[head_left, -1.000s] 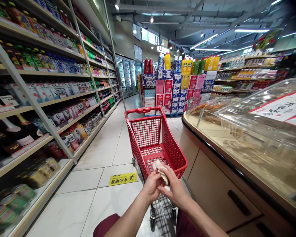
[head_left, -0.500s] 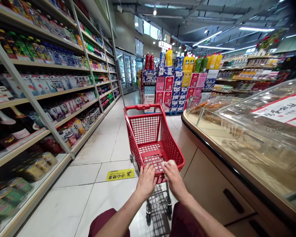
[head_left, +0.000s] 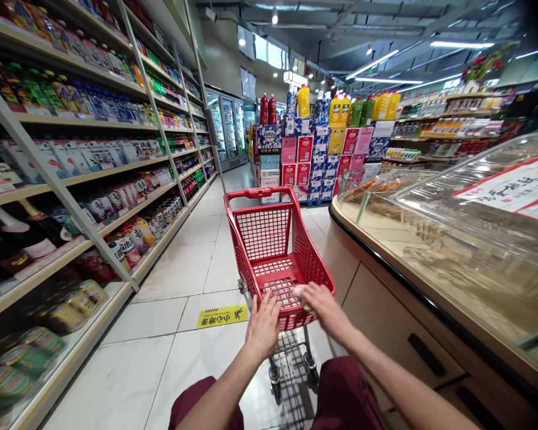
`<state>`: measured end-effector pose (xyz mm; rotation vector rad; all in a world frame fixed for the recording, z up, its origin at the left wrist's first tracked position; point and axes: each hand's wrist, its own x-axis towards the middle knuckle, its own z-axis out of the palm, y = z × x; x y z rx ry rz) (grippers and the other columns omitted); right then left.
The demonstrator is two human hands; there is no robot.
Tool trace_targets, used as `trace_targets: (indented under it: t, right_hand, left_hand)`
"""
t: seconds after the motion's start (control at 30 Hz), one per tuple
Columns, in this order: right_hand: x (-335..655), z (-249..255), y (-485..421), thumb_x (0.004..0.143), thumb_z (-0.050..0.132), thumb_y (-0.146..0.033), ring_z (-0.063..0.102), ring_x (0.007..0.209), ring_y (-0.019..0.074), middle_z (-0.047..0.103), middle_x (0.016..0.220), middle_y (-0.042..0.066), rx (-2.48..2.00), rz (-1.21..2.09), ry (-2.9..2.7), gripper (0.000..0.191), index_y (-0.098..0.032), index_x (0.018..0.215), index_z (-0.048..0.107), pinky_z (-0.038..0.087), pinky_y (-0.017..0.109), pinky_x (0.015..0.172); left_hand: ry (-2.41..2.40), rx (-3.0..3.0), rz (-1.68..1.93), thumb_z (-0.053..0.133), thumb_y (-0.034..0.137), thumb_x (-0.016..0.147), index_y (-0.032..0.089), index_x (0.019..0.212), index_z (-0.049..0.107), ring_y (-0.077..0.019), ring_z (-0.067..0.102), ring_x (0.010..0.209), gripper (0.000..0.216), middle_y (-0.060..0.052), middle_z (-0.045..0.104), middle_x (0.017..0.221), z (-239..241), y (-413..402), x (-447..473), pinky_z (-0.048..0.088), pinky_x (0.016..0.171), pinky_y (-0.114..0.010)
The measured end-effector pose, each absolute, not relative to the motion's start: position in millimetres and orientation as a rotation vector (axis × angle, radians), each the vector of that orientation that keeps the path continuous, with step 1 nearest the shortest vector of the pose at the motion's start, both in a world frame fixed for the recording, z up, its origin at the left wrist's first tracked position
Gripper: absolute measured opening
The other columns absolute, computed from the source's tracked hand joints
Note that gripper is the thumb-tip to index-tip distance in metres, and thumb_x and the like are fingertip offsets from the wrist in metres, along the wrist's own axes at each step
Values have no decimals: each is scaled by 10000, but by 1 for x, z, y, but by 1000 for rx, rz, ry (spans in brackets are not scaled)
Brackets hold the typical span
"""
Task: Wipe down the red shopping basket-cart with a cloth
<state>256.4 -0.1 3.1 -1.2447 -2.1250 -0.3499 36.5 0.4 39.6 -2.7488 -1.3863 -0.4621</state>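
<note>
A small red plastic shopping cart (head_left: pixel 269 239) stands in the aisle right in front of me, its basket empty. My left hand (head_left: pixel 262 322) rests on the cart's near rim with its fingers stretched over the edge. My right hand (head_left: pixel 321 306) lies on the same rim further right, slightly blurred. Its fingers cover a crumpled white cloth or paper (head_left: pixel 299 292), of which only a bit shows at the fingertips. My dark red trouser legs (head_left: pixel 345 397) show at the bottom.
Long shelves (head_left: pixel 85 179) of bottles, cartons and cans line the left. A curved counter (head_left: pixel 399 280) with clear food covers runs close on the right. A stack of drink boxes (head_left: pixel 314 161) stands ahead, fridges behind it. A yellow caution sticker (head_left: pixel 222 316) marks the floor.
Both hands held the white cloth above the cart a second ago. They dropped onto the cart's near rim, and the right hand has since slid slightly rightward with the cloth under it.
</note>
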Motion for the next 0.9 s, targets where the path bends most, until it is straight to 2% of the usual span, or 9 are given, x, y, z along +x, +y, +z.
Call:
trace_targets:
  t: [0.1, 0.17, 0.33, 0.47, 0.53, 0.7, 0.8, 0.9]
  right_hand:
    - [268, 4, -2, 864, 330, -109, 397, 1230, 220, 540, 1240, 83, -1411, -361, -1963, 413, -242, 1206, 518, 410, 478, 934]
    - [256, -1, -8, 864, 331, -111, 360, 1256, 204, 499, 1285, 81, -1375, -350, -1957, 419, -228, 1232, 494, 409, 445, 951]
    - [240, -5, -15, 867, 350, -118, 328, 1274, 188, 506, 1284, 20, -1254, -442, -2075, 443, -280, 1268, 444, 385, 441, 970]
    - [256, 1, -10, 850, 327, -70, 337, 1268, 209, 492, 1295, 50, -1487, -497, -1835, 461, -260, 1242, 480, 383, 468, 954]
    - [247, -1, -11, 858, 341, -90, 326, 1275, 205, 476, 1310, 62, -1449, -461, -1837, 442, -241, 1254, 469, 380, 453, 967]
    - [242, -2, -15, 873, 341, -121, 331, 1273, 176, 471, 1316, 5, -1330, -375, -1994, 456, -307, 1283, 419, 356, 446, 996]
    - [253, 3, -13, 870, 303, -91, 329, 1276, 199, 434, 1345, 24, -1514, -401, -1817, 488, -302, 1300, 396, 358, 475, 983]
    - [236, 0, -15, 873, 327, -106, 316, 1283, 198, 443, 1337, 45, -1422, -403, -1832, 471, -270, 1311, 386, 377, 452, 980]
  left_hand:
    - [-1398, -2701, -483, 397, 221, 853, 196, 1194, 485, -226, 268, 1305, 353, -57, 462, 1326, 35, -2, 37, 206, 1068, -519]
    - [-1403, -2664, -480, 396, 226, 852, 184, 1218, 468, -239, 262, 1307, 375, -66, 450, 1336, 31, -2, 38, 222, 1062, -520]
    - [-1304, -2607, -410, 385, 143, 818, 172, 1295, 380, -233, 214, 1326, 478, -72, 386, 1382, 25, 1, 34, 223, 1062, -519]
    - [-1322, -2577, -407, 374, 96, 788, 166, 1323, 342, -232, 198, 1331, 540, -72, 342, 1406, 21, 0, 32, 234, 1059, -511]
    - [-1356, -2572, -402, 375, 95, 782, 167, 1331, 329, -235, 185, 1334, 556, -69, 331, 1412, 20, -1, 33, 228, 1062, -512]
    - [-1333, -2575, -370, 373, 81, 769, 157, 1346, 298, -225, 138, 1345, 587, -71, 272, 1437, 19, -4, 29, 209, 1071, -507]
    - [-1361, -2527, -387, 368, 55, 756, 152, 1353, 280, -223, 133, 1346, 611, -75, 260, 1440, 16, -5, 30, 221, 1069, -496]
    - [-1395, -2496, -396, 376, 54, 750, 156, 1349, 291, -227, 142, 1343, 613, -69, 282, 1433, 14, -5, 32, 227, 1070, -485]
